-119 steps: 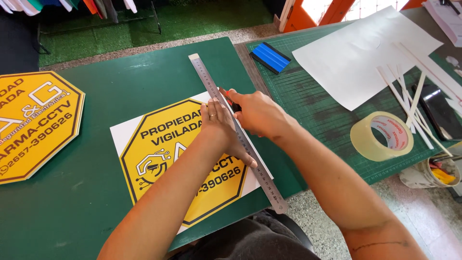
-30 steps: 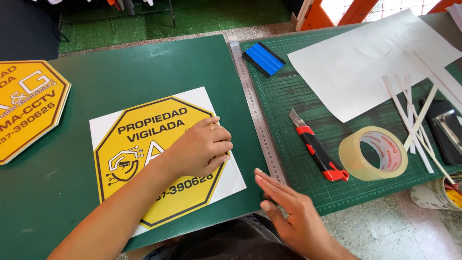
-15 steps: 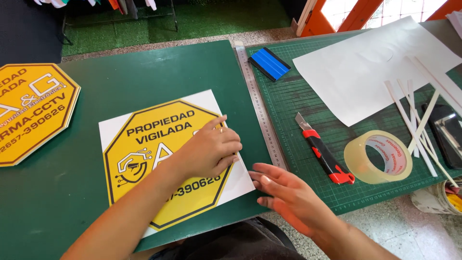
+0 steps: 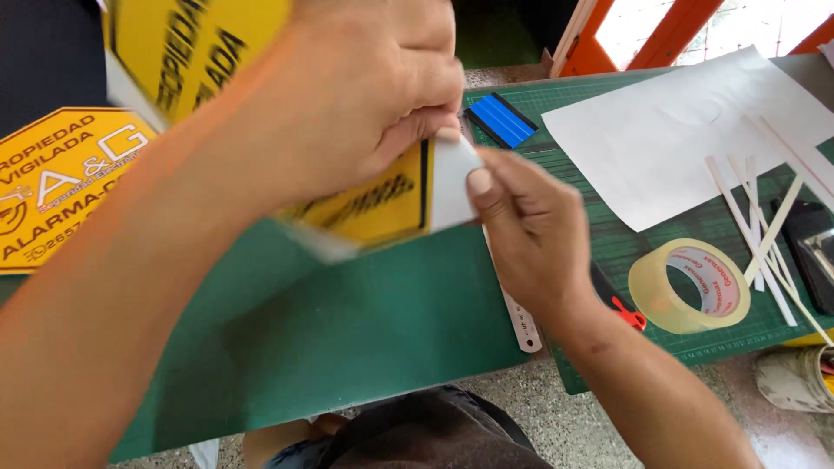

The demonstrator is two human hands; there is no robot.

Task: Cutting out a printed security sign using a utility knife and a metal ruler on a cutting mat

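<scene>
**Sticker sheet lifted off the green table**

Green table [image 4: 365, 321] fills the lower middle of the frame, with a green cutting mat [image 4: 608, 243] at the right. We hold the yellow sign sticker [image 4: 373, 204] up off the surface, close to the camera, in the upper centre. Our left hand [image 4: 365, 95] grips it from above, fingers closed over the sheet. Our right hand [image 4: 526, 226] pinches its white corner [image 4: 452, 182], thumb on the front face.

On the mat lie a white paper sheet [image 4: 678, 130], a blue squeegee [image 4: 499, 120], a roll of clear tape [image 4: 691, 287] and thin white strips [image 4: 756, 217]. A steel ruler [image 4: 521, 326] pokes out below our right wrist. Another yellow sign [image 4: 61, 187] lies at the left.
</scene>
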